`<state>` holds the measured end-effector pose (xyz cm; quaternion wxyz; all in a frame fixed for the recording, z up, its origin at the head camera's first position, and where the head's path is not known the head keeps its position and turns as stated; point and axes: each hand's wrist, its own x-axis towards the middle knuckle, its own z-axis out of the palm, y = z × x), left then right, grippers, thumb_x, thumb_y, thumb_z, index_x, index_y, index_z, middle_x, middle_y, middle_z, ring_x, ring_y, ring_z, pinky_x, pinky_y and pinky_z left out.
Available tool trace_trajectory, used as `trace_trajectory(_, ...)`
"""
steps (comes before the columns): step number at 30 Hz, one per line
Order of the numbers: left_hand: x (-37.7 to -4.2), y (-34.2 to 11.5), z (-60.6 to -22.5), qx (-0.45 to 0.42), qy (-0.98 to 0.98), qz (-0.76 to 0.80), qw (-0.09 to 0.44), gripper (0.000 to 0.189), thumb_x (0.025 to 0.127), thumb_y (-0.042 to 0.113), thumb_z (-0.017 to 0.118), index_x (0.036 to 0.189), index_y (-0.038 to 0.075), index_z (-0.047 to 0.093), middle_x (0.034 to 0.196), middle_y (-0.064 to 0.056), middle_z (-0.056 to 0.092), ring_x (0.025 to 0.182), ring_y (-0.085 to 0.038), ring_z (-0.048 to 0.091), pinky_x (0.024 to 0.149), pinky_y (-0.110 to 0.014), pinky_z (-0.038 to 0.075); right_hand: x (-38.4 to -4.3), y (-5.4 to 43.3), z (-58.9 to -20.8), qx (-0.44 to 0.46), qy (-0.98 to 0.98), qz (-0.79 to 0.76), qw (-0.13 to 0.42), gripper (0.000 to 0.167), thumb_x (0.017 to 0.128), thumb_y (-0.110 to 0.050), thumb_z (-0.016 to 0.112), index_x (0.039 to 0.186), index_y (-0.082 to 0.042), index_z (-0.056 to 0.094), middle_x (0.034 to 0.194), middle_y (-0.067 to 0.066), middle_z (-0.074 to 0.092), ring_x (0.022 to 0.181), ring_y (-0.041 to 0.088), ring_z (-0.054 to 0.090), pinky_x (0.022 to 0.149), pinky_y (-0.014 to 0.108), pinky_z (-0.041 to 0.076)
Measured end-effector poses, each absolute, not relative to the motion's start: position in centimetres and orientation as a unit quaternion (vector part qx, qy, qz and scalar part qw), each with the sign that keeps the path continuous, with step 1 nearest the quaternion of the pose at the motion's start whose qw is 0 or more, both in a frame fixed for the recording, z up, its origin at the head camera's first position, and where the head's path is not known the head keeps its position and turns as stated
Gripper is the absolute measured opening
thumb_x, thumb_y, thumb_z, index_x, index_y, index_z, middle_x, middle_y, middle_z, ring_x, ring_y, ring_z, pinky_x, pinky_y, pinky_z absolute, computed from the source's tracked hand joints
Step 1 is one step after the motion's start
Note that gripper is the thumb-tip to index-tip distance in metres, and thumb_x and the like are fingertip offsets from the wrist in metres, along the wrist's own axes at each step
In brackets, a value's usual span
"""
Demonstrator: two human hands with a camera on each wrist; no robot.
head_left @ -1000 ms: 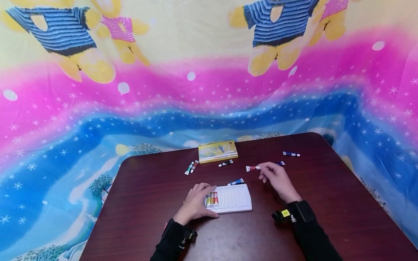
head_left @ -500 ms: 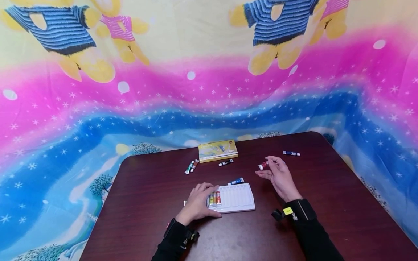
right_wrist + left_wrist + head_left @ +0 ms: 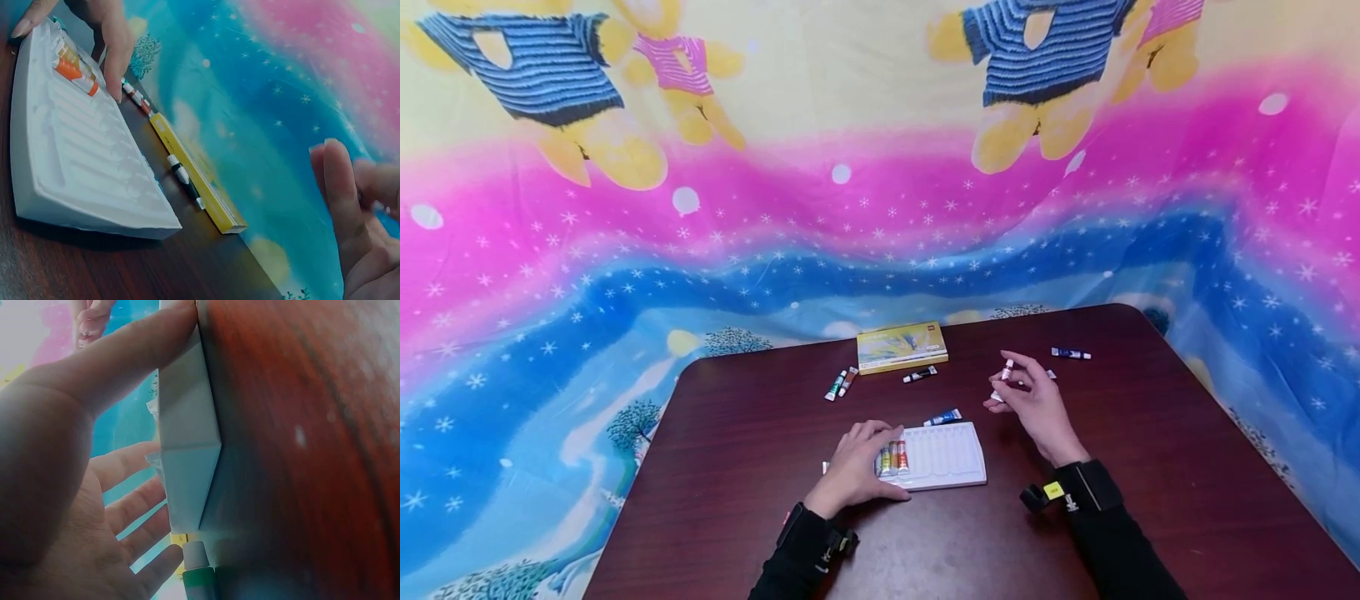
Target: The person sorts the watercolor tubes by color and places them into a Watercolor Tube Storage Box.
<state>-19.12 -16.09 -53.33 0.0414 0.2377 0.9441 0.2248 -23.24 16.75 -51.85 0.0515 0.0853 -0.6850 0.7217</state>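
Observation:
My left hand (image 3: pixel 853 467) holds the left end of a white plastic paint tray (image 3: pixel 951 454), thumb along the near side and fingers at the far side. Several paint tubes, among them a yellow-green one (image 3: pixel 885 459) and an orange-red one (image 3: pixel 902 458), lie in the slots beside that hand. To the right of the tray and above the table, my right hand (image 3: pixel 1037 408) pinches a small red paint tube (image 3: pixel 1007 369), its cap end pointing up. The fingers hide much of this tube. In the right wrist view the curled fingers (image 3: pixel 340 187) cover it almost wholly.
Behind the tray stands a yellow box (image 3: pixel 901 346), with a black tube (image 3: pixel 920 374) in front. A blue tube (image 3: pixel 942 417) touches the tray's far edge. Green (image 3: pixel 835 386) and brown (image 3: pixel 848 381) tubes lie left; a dark blue tube (image 3: pixel 1071 354) lies far right.
My right hand has lifted the red tube, drawn it slightly right, and turned it from lying flat to upright. The left hand and tray shifted slightly right, then stayed.

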Motion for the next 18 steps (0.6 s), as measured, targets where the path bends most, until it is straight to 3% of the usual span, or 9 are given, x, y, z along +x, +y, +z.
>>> trace_trajectory(9,-19.2,-16.1,-53.6,0.238,0.945,0.22,0.042,0.102,0.068,0.06,0.092,0.153,0.02,0.053,0.143,-0.002,0.053,0.128,-0.023,0.048,0.106,-0.049,0.042,-22.7,16.8,-51.0,0.128,-0.691,0.711,0.025,0.077,0.096,-0.004,0.072,0.162,-0.015,0.033,0.124,0.003,0.067,0.095,0.023,0.078,0.083,0.032,0.063)
trace_trajectory(18,-19.3,-16.1,-53.6,0.234,0.946,0.218,0.047,0.102,0.068,0.06,0.092,0.153,0.02,0.053,0.143,-0.002,0.053,0.129,-0.024,0.048,0.107,-0.049,0.042,-22.3,16.4,-50.5,0.146,-0.716,0.681,0.049,0.077,0.091,-0.003,0.077,0.159,-0.016,0.043,0.119,-0.007,0.073,0.083,0.018,0.074,0.074,0.029,0.063)
